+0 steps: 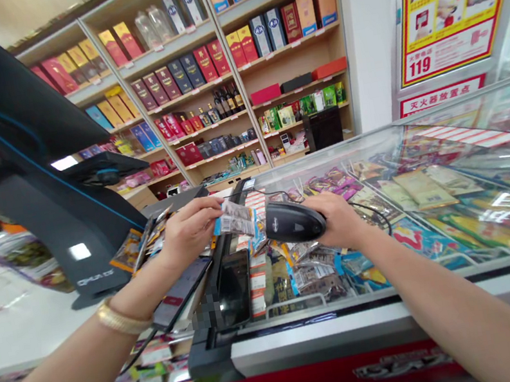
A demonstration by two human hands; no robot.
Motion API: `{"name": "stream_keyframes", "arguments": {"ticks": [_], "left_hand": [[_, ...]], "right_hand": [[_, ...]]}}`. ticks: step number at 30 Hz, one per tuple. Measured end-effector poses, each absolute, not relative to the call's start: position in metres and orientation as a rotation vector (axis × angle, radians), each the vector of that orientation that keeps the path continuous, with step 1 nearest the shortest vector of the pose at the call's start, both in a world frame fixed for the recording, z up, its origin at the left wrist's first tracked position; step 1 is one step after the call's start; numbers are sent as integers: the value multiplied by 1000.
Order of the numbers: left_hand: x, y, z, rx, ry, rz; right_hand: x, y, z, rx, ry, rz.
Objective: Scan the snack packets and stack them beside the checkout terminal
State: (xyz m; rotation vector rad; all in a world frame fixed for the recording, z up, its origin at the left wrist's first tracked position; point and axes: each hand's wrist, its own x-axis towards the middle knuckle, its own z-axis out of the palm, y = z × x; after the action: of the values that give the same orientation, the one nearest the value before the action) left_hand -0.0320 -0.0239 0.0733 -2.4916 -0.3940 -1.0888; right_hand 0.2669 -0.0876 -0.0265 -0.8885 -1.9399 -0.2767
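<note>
My left hand (191,229) pinches the edge of a small silver-and-blue snack packet (236,218), with its barcode side turned up. My right hand (339,218) is wrapped round the grip of a black barcode scanner (293,220), whose head points left at the packet, a short gap away. Under the scanner, several similar packets (314,270) lie in a heap on the glass top of the freezer (327,329). More snack packets (147,235) are piled just left of my left hand, by the base of the checkout terminal.
A black checkout terminal (50,166) stands at the left. A phone (184,291) and another dark-screened device (235,285) lie near the freezer's left edge. The scanner's cable (376,213) curls behind my right hand. Shelves of boxed goods (186,72) line the back wall.
</note>
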Motion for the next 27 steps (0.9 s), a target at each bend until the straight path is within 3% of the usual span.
{"name": "stream_keyframes", "arguments": {"ticks": [9,20,25,27], "left_hand": [[-12,-23,70,-2534,-337,-972],[24,3,48,-2374,-646,-1337],[49,20,13,-2673,-823,-864],[42,18,5,-2716,-789,-825]], "right_hand": [[263,-89,-23,-878,-1974,-274],[277,-86,-27,-937,-1655,-546],[285,-81,-32,-993,-1634,-595],[285,-80,-33,-995,-1651,-603]]}}
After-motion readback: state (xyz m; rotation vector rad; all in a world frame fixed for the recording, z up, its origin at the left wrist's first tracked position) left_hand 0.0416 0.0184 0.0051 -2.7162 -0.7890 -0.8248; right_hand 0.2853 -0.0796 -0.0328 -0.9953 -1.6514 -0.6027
